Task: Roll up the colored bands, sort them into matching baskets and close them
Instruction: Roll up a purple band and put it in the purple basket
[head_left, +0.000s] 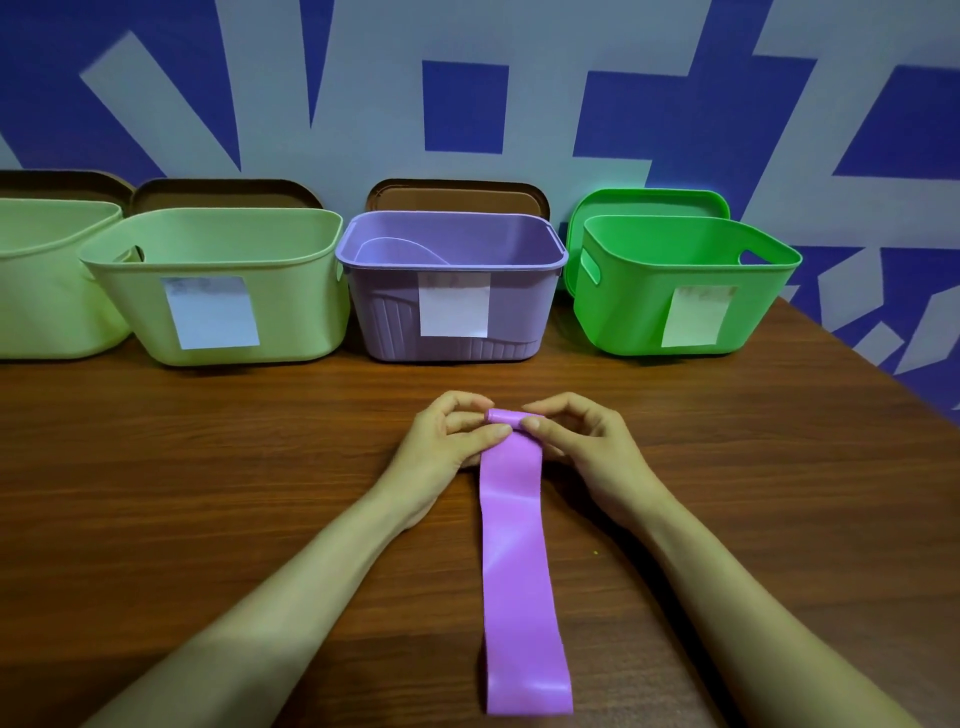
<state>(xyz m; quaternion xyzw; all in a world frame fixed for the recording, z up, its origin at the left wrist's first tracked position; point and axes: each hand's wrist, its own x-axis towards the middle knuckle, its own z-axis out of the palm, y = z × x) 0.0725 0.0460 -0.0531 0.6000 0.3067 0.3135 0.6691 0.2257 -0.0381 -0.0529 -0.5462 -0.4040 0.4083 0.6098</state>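
Observation:
A purple band (519, 561) lies flat on the wooden table (208, 467), running from the near edge away from me. Its far end is wound into a small roll (506, 417). My left hand (452, 441) pinches the roll's left end between thumb and fingers. My right hand (576, 441) pinches its right end the same way. Behind the hands stands the open purple basket (395, 317) with a white label on its front. An open bright green basket (623, 312) stands to its right, and a pale green basket (291, 312) to its left.
A second pale green basket (47, 291) is cut off at the far left. Brown lids (457, 195) lean on the wall behind the pale green and purple baskets, and a green lid (649, 202) behind the bright green one. The table's right edge (883, 374) runs diagonally.

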